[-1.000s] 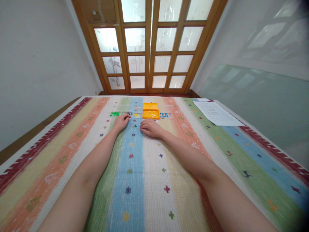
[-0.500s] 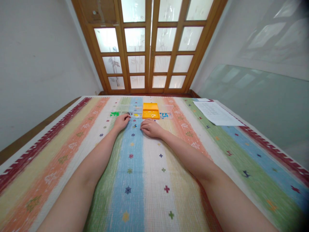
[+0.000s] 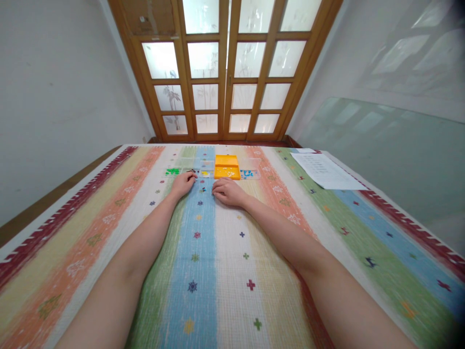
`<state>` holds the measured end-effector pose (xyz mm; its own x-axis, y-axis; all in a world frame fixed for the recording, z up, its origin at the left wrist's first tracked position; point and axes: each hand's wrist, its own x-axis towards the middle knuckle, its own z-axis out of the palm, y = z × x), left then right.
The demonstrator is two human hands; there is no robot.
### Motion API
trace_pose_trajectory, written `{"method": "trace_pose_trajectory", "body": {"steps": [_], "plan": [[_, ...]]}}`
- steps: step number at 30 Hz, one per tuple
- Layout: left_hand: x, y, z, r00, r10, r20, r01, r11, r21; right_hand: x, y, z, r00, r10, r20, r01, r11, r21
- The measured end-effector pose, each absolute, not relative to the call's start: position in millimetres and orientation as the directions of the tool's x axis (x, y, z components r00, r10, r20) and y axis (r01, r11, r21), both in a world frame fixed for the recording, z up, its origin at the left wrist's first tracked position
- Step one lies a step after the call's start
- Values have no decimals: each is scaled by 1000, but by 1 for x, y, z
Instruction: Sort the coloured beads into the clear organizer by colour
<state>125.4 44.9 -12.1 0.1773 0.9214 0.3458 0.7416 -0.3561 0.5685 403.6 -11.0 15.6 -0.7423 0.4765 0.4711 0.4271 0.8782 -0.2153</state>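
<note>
My left hand [image 3: 184, 184] rests on the cloth with its fingers curled, at the near edge of a clear box with dark small pieces [image 3: 193, 171]. Anything between those fingertips is too small to make out. My right hand [image 3: 228, 192] lies just in front of an open orange box [image 3: 227, 160] holding small pale pieces. Its fingers are bent and close together, and what they may hold is hidden. Between both hands a tiny dark and yellow object [image 3: 203, 190] sits on the blue stripe.
Clear lidded boxes stand in a row, with green pieces [image 3: 173, 171], yellow pieces [image 3: 205, 173] and blue pieces [image 3: 247, 173]. Printed paper sheets [image 3: 327, 169] lie at the right on the striped tablecloth [image 3: 232, 271]. Beyond the table are wooden glazed doors [image 3: 225, 82].
My right hand has shifted very slightly to the right and away from me. My left hand and the boxes look the same.
</note>
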Motion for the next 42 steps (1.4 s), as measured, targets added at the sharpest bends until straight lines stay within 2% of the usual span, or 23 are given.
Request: {"method": "trace_pose_trajectory", "body": {"steps": [8, 16, 25, 32, 42], "plan": [[125, 47, -13, 189, 923, 336, 746, -357, 562, 401, -8, 9, -761, 471, 445, 454, 878, -153], [125, 46, -14, 201, 916, 347, 744, -373, 554, 412, 4, 3, -649, 556, 520, 568, 808, -155], [126, 45, -11, 192, 926, 324, 737, -354, 576, 405, -4, 7, -738, 503, 449, 495, 857, -147], [125, 46, -14, 220, 912, 345, 748, -385, 541, 404, -6, 10, -769, 488, 412, 493, 864, -104], [125, 46, -14, 233, 910, 342, 761, -389, 518, 401, -6, 2, -767, 487, 418, 473, 869, -146]]}}
